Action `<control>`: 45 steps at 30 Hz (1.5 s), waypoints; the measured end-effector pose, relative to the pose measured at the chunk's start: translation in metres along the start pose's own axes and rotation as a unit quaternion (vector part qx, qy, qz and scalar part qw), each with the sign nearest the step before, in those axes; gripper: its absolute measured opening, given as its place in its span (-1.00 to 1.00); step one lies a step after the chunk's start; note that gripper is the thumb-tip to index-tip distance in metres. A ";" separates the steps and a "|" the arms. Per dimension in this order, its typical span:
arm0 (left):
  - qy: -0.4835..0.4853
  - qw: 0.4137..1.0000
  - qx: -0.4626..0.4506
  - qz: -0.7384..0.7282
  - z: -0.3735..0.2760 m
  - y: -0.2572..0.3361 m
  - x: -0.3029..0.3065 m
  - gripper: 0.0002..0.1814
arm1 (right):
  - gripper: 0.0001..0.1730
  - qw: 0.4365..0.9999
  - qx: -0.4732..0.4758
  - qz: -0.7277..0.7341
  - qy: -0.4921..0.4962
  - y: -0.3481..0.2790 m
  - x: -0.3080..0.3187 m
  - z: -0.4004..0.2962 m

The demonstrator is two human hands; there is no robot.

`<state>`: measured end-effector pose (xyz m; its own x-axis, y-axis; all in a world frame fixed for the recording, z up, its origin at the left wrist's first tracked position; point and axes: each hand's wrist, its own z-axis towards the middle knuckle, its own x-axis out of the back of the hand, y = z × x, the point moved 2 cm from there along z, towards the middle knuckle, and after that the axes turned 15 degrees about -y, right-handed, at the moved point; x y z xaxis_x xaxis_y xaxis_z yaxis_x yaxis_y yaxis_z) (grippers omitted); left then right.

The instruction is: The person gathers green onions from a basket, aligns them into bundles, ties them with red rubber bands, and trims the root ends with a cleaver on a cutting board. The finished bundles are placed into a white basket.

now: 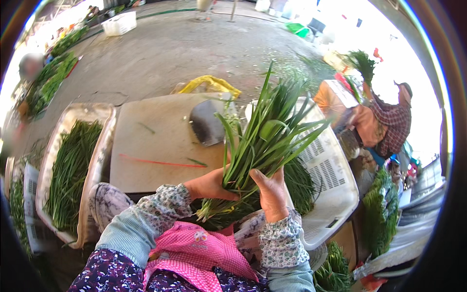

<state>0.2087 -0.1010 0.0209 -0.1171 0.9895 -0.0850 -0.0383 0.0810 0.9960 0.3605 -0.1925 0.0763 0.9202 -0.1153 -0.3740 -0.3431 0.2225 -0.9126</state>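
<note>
A bunch of long green leafy stalks, which look like garlic chives [261,142], is held between my hands over my lap, its pale cut ends pointing down and left. My left hand [213,184] grips the bunch near its base from the left. At its right side is my right hand [270,189], thumb up against the stalks. Behind, a pale cutting board [157,138] carries a red tie strip [162,161], some leaf scraps and a broad dark metal blade [207,122], whose handle is hidden.
On the left stands a white plastic tub [104,146] of long greens [73,175]. A white perforated crate [328,175] with greens is at the right. Beyond the board lies a yellow sack [211,84]. A person in a checked shirt [392,120] sits at the far right, holding greens.
</note>
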 end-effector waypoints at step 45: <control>0.207 0.973 -0.094 0.039 -0.049 0.100 0.079 -0.52 | -0.71 0.973 0.100 -0.204 -0.038 -0.059 -0.036 0.087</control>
<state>0.1466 -0.0202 0.1126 -0.5143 0.8560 -0.0529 -0.1905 -0.0539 0.9802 0.3644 -0.1174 0.1582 0.9860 -0.1637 0.0330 0.0905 0.3579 -0.9294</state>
